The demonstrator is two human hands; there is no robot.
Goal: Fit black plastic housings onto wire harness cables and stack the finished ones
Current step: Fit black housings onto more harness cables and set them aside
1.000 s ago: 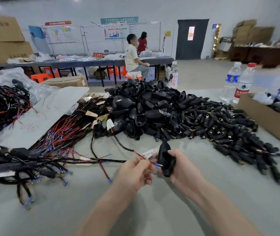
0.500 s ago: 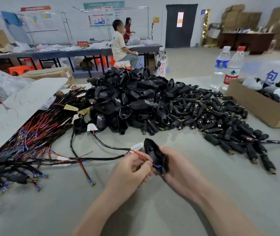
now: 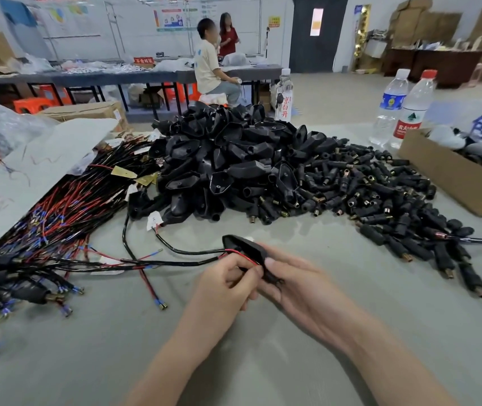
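- Black housing (image 3: 237, 248): one piece, held above the near middle of the grey table (image 3: 336, 356), between both hands, tilted with its pointed end up and away from the person.
- Harness cable (image 3: 192, 253): black, runs left from the housing across the table; its red lead crosses the housing's open face.
- Left hand (image 3: 228, 284): fingers curled, thumb and fingertips pinching the harness cable right at the housing.
- Right hand (image 3: 292, 285): fingers curled round the housing's lower end, thumb laid along its side.
- Housing pile (image 3: 228, 165): a heap of loose black housings, mid-table, well beyond the hands.
- Connector pile (image 3: 380, 200): small black plugs with brass ends, touching the heap's right side and spreading right.
- Harness bundle (image 3: 52, 224): red and black wires with blue terminals, left of the heap.
- White sheet (image 3: 28, 177): lies over the bundle's far left part.
- Cardboard box (image 3: 450, 186): right edge, open.
- Two water bottles (image 3: 400, 109): upright, just behind the box.
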